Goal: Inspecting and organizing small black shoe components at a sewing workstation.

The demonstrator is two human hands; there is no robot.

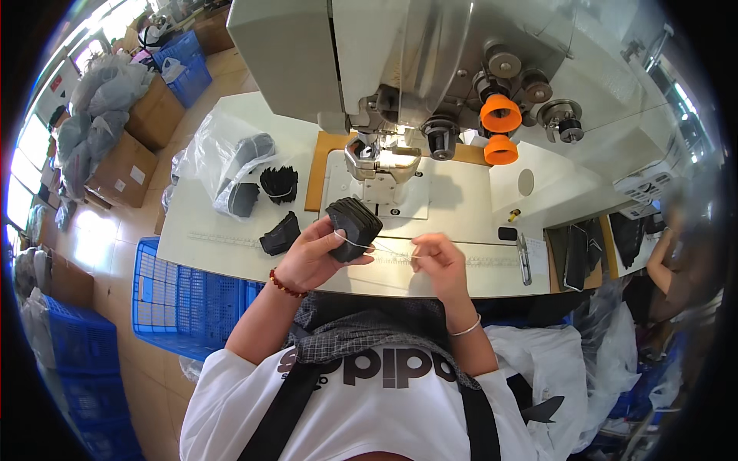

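Note:
In my left hand (314,252) is a thick stack of black fabric pieces (355,218), gripped between thumb and fingers above the table's near edge. A thin white string (392,252) crosses the stack and runs out toward my right hand (441,263). There my thumb and fingers are pinched together on the string. On the table to the left sit a tied bundle of black pieces (279,184) and a smaller black stack (280,233). Just beyond my left hand stands the sewing machine's needle area (380,165), lit by a lamp.
A clear plastic bag (223,154) with dark pieces lies on the white table (207,230). Thread snips (524,259) rest at the right. Orange cones (500,114) hang on the machine head. A blue crate (181,307) stands below left; another person's arm (659,265) shows far right.

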